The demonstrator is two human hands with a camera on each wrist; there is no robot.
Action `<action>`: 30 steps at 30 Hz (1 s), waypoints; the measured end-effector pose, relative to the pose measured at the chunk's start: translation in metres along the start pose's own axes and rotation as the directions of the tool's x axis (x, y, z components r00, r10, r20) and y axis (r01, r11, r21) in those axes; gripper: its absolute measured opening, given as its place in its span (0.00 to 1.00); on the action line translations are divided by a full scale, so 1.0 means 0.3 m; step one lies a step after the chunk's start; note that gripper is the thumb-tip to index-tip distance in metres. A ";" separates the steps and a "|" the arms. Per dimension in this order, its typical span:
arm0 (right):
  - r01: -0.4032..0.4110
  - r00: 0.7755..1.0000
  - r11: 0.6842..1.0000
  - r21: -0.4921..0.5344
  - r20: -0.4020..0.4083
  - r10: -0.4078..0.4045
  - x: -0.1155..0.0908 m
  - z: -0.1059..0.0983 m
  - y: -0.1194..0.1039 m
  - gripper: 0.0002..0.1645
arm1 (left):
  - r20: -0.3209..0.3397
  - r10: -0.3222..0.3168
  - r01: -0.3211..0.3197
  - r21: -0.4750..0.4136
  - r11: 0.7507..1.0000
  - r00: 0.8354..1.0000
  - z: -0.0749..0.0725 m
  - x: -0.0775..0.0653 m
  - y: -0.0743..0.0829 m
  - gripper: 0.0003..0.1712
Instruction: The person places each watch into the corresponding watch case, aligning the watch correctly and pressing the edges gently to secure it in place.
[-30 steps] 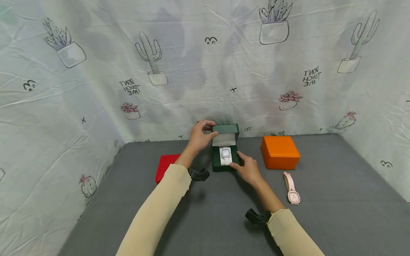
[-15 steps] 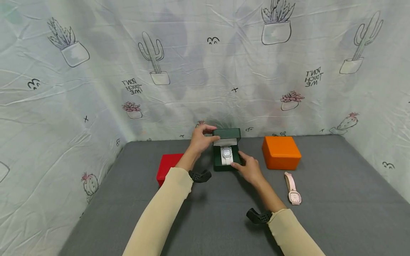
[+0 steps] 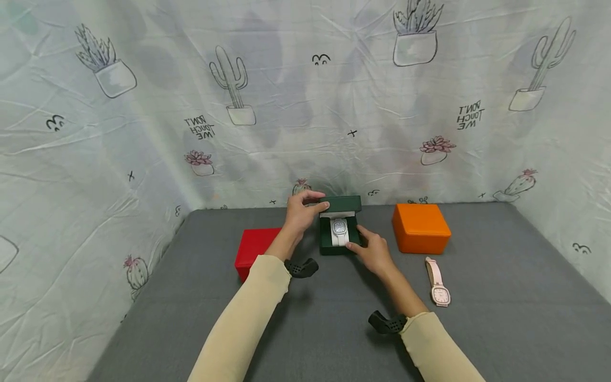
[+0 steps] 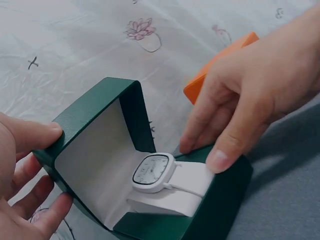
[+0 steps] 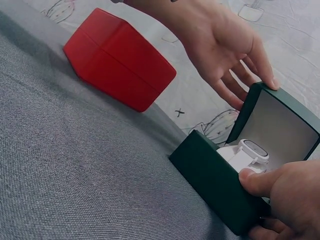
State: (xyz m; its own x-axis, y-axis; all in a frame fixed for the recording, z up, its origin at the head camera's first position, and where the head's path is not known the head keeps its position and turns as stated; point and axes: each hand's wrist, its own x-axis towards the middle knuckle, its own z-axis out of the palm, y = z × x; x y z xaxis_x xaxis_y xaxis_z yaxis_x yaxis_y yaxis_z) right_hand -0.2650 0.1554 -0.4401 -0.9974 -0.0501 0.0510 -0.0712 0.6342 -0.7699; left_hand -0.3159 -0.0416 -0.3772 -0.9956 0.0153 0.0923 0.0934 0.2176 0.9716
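Observation:
A dark green watch box [image 3: 326, 245] stands with its hinged lid [image 3: 343, 205] partly raised. Inside, a white watch [image 4: 151, 170] with a square rounded face is wrapped on a white cushion, face up. My left hand [image 3: 299, 215] grips the lid's left side, thumb on the front edge and the other fingers behind it. At the base's right front corner, my right hand [image 3: 374, 253] holds the box, its thumb [image 5: 252, 181] over the front rim beside the cushion and its other fingers along the outer side.
A closed red box [image 3: 253, 244] sits to the left, partly behind my left forearm. On the right are a closed orange box [image 3: 421, 228] and, nearer, a pink watch [image 3: 437, 284] lying on the grey cloth [image 3: 329, 329]. A patterned curtain [image 3: 286, 106] hangs behind.
The lid has tilted forward and down over the watch, with my left hand moving along with it. My right hand keeps its hold on the base.

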 end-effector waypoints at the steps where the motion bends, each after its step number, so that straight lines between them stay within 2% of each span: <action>1: -0.001 1.000 1.000 0.002 -0.002 0.001 0.001 0.000 0.000 0.40 | -0.007 0.008 -0.008 0.001 1.000 1.000 0.003 -0.004 -0.001 0.13; 8: 0.009 1.000 1.000 -0.008 -0.002 -0.009 0.003 0.003 0.006 0.40 | -0.056 0.090 -0.088 0.040 0.995 0.994 0.022 -0.039 -0.015 0.11; 14: 0.030 0.999 0.999 -0.012 -0.017 -0.030 0.001 0.003 0.012 0.41 | -0.077 0.154 -0.154 0.005 0.988 0.985 0.032 -0.068 -0.042 0.11; 19: 0.034 0.999 0.997 0.070 -0.004 -0.034 0.000 0.006 0.016 0.47 | -0.070 0.191 -0.193 -0.035 0.980 0.979 0.033 -0.090 -0.078 0.12; 22: 0.009 1.000 0.991 0.135 0.017 -0.012 -0.002 0.007 0.014 0.53 | -0.054 0.202 -0.205 -0.053 0.977 0.978 0.031 -0.107 -0.100 0.12; 25: -0.001 0.999 0.987 0.160 0.035 -0.005 -0.007 0.011 0.013 0.54 | -0.046 0.223 -0.226 -0.083 0.971 0.974 0.031 -0.127 -0.122 0.11; 28: 0.001 0.999 0.982 0.186 0.032 -0.007 -0.009 0.012 0.014 0.55 | -0.037 0.252 -0.254 -0.089 0.963 0.967 0.035 -0.143 -0.135 0.11; 30: 0.007 1.000 0.980 0.196 0.024 -0.012 -0.009 0.010 0.016 0.56 | -0.023 0.268 -0.269 -0.062 0.961 0.963 0.039 -0.149 -0.141 0.10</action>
State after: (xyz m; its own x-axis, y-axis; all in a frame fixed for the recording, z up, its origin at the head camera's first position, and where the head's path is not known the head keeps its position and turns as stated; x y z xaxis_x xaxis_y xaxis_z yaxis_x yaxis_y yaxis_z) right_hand -0.2626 0.1562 -0.4457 -0.9961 -0.0760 0.0454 -0.0760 0.4699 -0.8795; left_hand -0.2755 -0.0399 -0.4251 -0.9336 0.0508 0.3546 0.3582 0.1450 0.9223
